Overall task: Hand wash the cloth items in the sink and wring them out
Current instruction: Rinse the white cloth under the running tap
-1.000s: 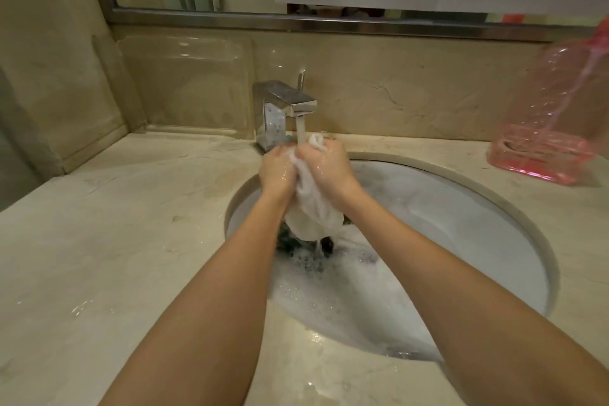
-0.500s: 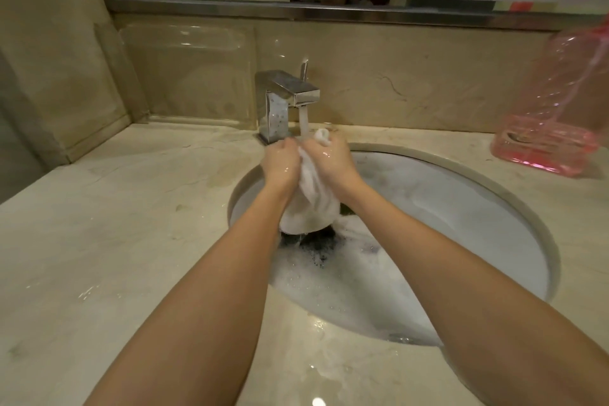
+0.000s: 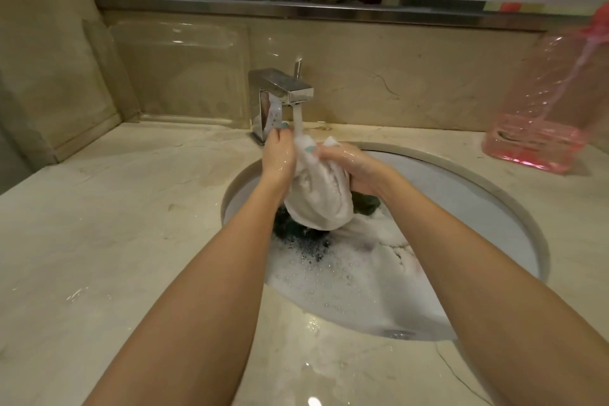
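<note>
A wet white cloth hangs bunched over the round sink, its top under the stream from the chrome faucet. My left hand grips the cloth's left side and my right hand grips its right side, fingers curled into the fabric. A dark green cloth lies in the foamy water beneath, partly hidden by the white one. More white fabric lies soaked in the basin on the right.
A pink clear plastic bottle leans on the counter at the right. The beige marble counter is wet near the front rim. A mirror runs along the back wall. The sink's drain shows at the front.
My hands have spread a little apart on the white cloth, which now hangs wider between them. The camera view has shifted slightly.
</note>
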